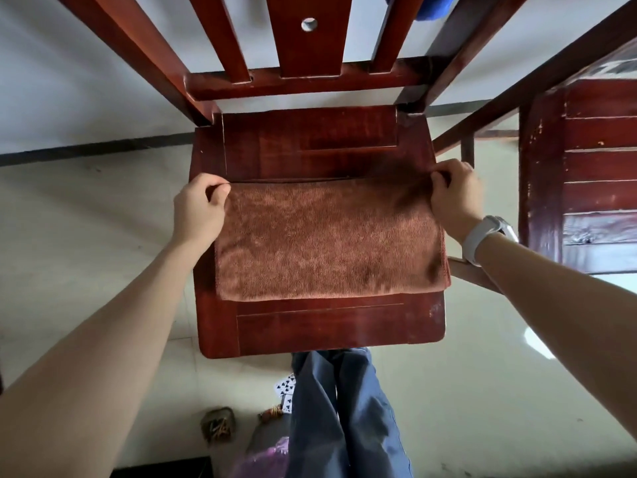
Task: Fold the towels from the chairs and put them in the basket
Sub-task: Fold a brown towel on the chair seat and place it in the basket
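A brown towel lies folded flat on the seat of a dark red wooden chair, its folded edge toward me. My left hand pinches the towel's far left corner. My right hand, with a white watch on the wrist, pinches the far right corner. Both hands hold the far edge level across the seat. A bit of blue cloth shows over the chair's back at the top. No basket is in view.
A second dark red wooden chair stands close on the right. The pale tiled floor spreads on both sides. By my legs lie playing cards, a small woven object and a purple bag.
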A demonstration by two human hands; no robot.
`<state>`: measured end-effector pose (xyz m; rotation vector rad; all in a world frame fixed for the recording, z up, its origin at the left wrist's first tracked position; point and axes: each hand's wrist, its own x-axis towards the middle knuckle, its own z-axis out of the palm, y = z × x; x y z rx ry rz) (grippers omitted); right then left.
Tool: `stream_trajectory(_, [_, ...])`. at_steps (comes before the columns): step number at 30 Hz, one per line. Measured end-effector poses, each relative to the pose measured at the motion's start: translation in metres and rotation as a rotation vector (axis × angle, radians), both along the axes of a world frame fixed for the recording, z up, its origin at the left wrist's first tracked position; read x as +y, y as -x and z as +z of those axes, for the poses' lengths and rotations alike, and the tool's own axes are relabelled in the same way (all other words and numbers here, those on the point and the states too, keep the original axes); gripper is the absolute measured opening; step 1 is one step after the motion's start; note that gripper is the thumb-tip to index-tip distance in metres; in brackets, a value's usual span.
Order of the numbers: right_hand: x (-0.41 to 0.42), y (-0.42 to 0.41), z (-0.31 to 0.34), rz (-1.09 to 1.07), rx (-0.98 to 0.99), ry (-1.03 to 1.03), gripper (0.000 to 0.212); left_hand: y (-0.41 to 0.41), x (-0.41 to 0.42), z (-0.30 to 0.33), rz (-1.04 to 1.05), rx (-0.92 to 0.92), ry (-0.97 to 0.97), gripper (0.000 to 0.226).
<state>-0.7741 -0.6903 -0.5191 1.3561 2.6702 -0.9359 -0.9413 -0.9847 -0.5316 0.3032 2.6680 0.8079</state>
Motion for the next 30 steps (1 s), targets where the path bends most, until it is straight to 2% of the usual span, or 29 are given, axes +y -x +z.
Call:
stream_trajectory(5, [0.004,0.002,-0.004,0.012,-0.001,-0.012,0.022,0.006,0.007,-0.003,-0.036,0.064,0.056,0.020])
stream_trajectory(10, [0.003,0.004,-0.008,0.037,-0.031,-0.049,0.022,0.014,0.009,-0.007,-0.070,0.031,0.153,0.022])
stream_trajectory(12, [0.002,0.005,-0.010,0.016,-0.055,-0.043,0.023,0.016,0.010,-0.007,-0.014,0.015,0.165,0.026])
stream_trajectory(15, [-0.001,0.004,-0.009,-0.117,-0.039,-0.031,0.031,0.009,0.010,-0.002,0.085,0.055,0.131,0.036])
stream_trajectory(17, [-0.011,-0.001,0.001,-0.177,0.037,-0.114,0.034,-0.006,0.004,0.005,0.090,0.117,0.041,0.036])
stream_trajectory(18, [-0.019,-0.007,0.008,-0.146,0.069,-0.162,0.035,-0.017,0.000,0.009,0.096,0.134,0.001,0.035])
stream_trajectory(20, [-0.045,-0.022,0.017,0.070,0.089,-0.215,0.038,-0.044,-0.015,0.013,0.189,0.087,-0.042,0.033])
stream_trajectory(24, [-0.103,-0.056,0.009,0.643,-0.054,-0.260,0.043,-0.098,-0.045,0.017,0.521,-0.210,-0.103,0.027])
stream_trajectory(27, [-0.121,-0.066,-0.007,0.728,-0.233,-0.210,0.048,-0.116,-0.058,0.015,0.564,-0.315,-0.154,0.020])
stream_trajectory(30, [-0.118,-0.069,-0.015,0.749,-0.317,-0.209,0.051,-0.114,-0.065,0.012,0.496,-0.352,-0.153,0.018])
